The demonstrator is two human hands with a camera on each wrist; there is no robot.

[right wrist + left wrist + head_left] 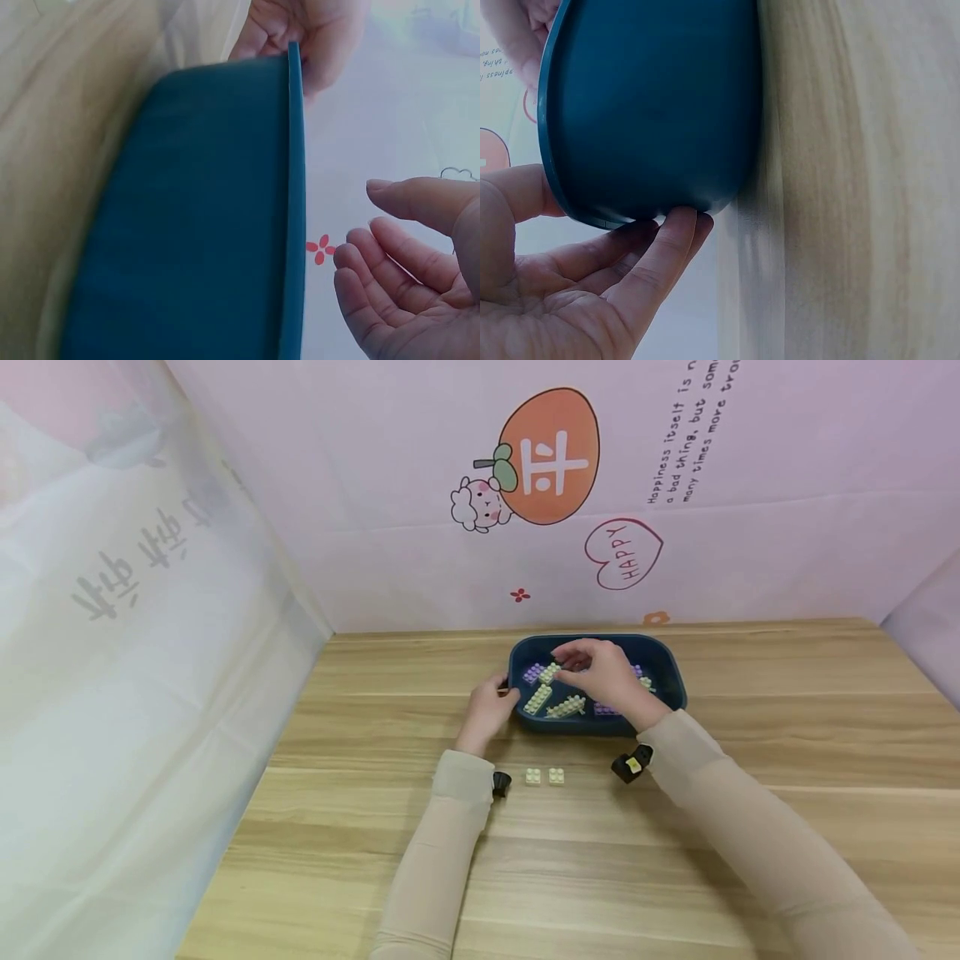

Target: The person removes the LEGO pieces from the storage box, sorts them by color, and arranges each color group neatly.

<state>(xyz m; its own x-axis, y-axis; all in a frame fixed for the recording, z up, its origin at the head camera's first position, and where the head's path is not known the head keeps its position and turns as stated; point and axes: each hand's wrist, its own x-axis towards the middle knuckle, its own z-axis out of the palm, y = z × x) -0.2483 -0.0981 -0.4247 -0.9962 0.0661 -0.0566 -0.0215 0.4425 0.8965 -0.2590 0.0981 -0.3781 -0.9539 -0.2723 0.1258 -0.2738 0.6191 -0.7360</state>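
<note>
A dark blue tray [677,690] stands near the back of the table. My left hand [486,710] grips its left end, the thumb at the rim and the fingers against the outer wall [652,112]. Above the tray hovers my right hand [603,672], its fingers loosely bent; the right wrist view shows a gap between thumb and fingers, with nothing held. Inside lie a pale yellow brick strip [537,699], a pale yellow built piece [566,707], a purple brick [532,673] and a pale yellow brick [550,673] by the right fingertips. The right hand hides part of the contents.
Two small square pale yellow bricks, a left one [532,776] and a right one [556,776], sit side by side on the wooden table [570,860] in front of the tray. A printed cloth [405,485] hangs behind, and another covers the left side.
</note>
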